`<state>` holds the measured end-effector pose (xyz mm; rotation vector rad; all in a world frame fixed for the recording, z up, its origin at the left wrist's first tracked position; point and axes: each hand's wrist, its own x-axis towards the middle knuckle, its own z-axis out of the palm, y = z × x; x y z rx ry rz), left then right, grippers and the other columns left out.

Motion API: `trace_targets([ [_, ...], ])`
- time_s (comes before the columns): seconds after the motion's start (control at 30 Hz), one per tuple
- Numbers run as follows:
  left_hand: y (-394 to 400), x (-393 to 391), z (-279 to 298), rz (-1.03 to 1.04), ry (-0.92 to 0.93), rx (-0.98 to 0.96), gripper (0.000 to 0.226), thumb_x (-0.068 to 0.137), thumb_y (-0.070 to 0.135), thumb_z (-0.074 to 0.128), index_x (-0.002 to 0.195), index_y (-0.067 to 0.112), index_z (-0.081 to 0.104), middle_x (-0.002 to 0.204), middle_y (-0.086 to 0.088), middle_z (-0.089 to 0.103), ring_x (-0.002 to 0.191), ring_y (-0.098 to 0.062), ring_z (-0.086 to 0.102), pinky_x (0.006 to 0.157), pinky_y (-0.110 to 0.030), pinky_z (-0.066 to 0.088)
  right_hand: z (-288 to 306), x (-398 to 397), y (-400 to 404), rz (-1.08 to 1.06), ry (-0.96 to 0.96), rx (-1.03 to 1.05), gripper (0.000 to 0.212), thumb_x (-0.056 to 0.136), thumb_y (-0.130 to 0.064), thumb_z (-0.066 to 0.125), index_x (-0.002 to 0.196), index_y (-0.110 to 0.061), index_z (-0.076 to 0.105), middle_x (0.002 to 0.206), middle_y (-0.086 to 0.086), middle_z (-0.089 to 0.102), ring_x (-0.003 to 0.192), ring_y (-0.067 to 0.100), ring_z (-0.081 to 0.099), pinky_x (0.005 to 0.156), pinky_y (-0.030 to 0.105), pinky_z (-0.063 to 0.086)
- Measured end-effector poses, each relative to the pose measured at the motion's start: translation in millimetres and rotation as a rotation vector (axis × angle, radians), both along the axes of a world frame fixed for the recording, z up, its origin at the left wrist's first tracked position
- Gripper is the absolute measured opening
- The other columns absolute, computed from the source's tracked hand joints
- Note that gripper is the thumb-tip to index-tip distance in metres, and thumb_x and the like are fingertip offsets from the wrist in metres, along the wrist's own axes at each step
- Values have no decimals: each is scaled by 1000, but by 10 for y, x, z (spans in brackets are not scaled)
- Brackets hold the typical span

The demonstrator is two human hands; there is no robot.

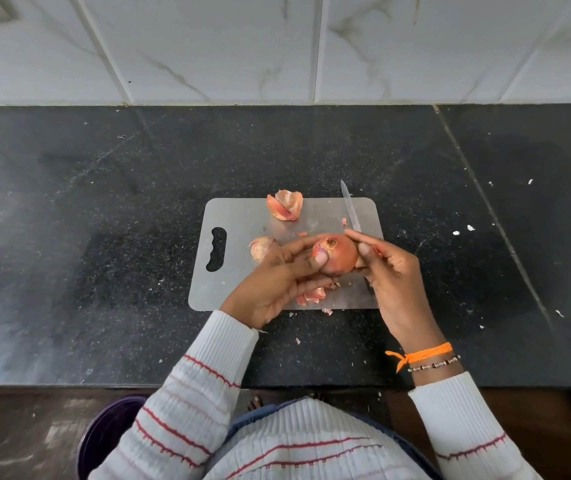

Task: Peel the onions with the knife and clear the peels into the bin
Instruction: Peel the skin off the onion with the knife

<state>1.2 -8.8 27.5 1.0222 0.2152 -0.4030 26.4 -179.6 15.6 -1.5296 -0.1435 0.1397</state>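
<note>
Both hands hold an unpeeled orange-brown onion [337,256] just above a steel cutting board [242,216]. My left hand [277,282] grips it from the left, thumb pressed on its top near the root end. On the onion's right side, my right hand [393,271] pinches it between forefinger and thumb. The knife [351,209] lies on the board with its blade pointing away; my right hand hides most of its dark handle. A second onion [262,247] sits on the board behind my left fingers. Loose peels [286,205] lie at the board's far edge, with more peels [313,294] under my hands.
The board rests on a black speckled counter [104,237] backed by a white tiled wall. A purple bin [104,441] stands on the floor at the lower left, partly behind my left sleeve. Small peel scraps [327,310] lie just off the board's near edge.
</note>
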Motion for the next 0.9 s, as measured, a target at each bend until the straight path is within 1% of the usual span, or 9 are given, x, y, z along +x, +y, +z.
trace_targets([
  [0.13, -5, 18, -26, 19, 56, -77, 40, 79, 17, 58, 118, 5, 58, 105, -17, 67, 91, -21, 67, 85, -28, 54, -26, 13, 43, -94, -4, -56, 28, 90, 4, 53, 94, -18, 72, 94, 2, 73, 93, 14, 68, 78, 24, 53],
  [0.23, 10, 30, -9, 66, 85, -155, 28, 77, 17, 57, 102, 3, 61, 89, -13, 71, 81, -16, 70, 81, -26, 54, -62, 40, 47, -154, -40, -265, 36, 88, 6, 55, 80, -26, 69, 80, -9, 70, 75, 0, 64, 72, 17, 49],
  [0.33, 14, 27, 21, 109, 91, -246, 27, 74, 15, 59, 96, -1, 60, 87, -14, 71, 79, -17, 70, 77, -24, 57, -114, 26, 66, -126, -100, -513, 27, 88, 4, 54, 86, -16, 71, 82, -1, 70, 67, -3, 60, 65, 5, 43],
  [0.4, 16, 25, 44, 126, 94, -269, 31, 74, 13, 59, 100, -3, 58, 91, -16, 70, 81, -19, 70, 72, -23, 58, -124, 17, 85, -117, -99, -540, 25, 88, 2, 56, 103, -11, 70, 98, 2, 70, 84, 3, 63, 71, 2, 43],
  [0.5, 6, 20, 51, 168, 123, -256, 46, 71, 9, 62, 115, -1, 50, 107, -19, 62, 84, -21, 70, 67, -24, 59, -76, 14, 137, -37, -24, -407, 48, 88, -1, 58, 133, -18, 53, 126, -6, 58, 114, 3, 54, 94, 12, 45],
  [0.6, -20, 24, 18, 210, 127, -234, 46, 67, 8, 62, 113, 5, 53, 112, -15, 60, 85, -19, 69, 68, -25, 59, 4, -12, 176, -67, -52, -293, 44, 90, -2, 55, 130, -20, 54, 132, -9, 55, 122, 2, 49, 103, 29, 44],
  [0.73, -49, 33, -19, 223, 54, -95, 47, 63, 7, 68, 108, 9, 54, 106, -10, 63, 82, -17, 70, 70, -26, 59, 141, -37, 183, -130, -72, -181, 22, 90, -5, 57, 106, -16, 67, 111, -4, 67, 107, 5, 61, 90, 27, 50],
  [0.8, -64, 16, -12, 225, -2, -26, 50, 62, 5, 70, 108, 8, 51, 97, -9, 67, 77, -17, 70, 63, -24, 59, 182, -38, 187, -123, -48, -158, 15, 87, -6, 61, 97, -14, 70, 100, -1, 71, 97, 8, 66, 82, 27, 53],
  [0.9, -72, 6, -20, 212, -83, 77, 60, 56, 11, 76, 109, 6, 50, 105, -13, 61, 83, -18, 69, 65, -28, 59, 201, -57, 203, -127, -32, -165, 11, 83, -6, 67, 86, -16, 71, 86, 1, 72, 84, 10, 69, 75, 27, 55],
])
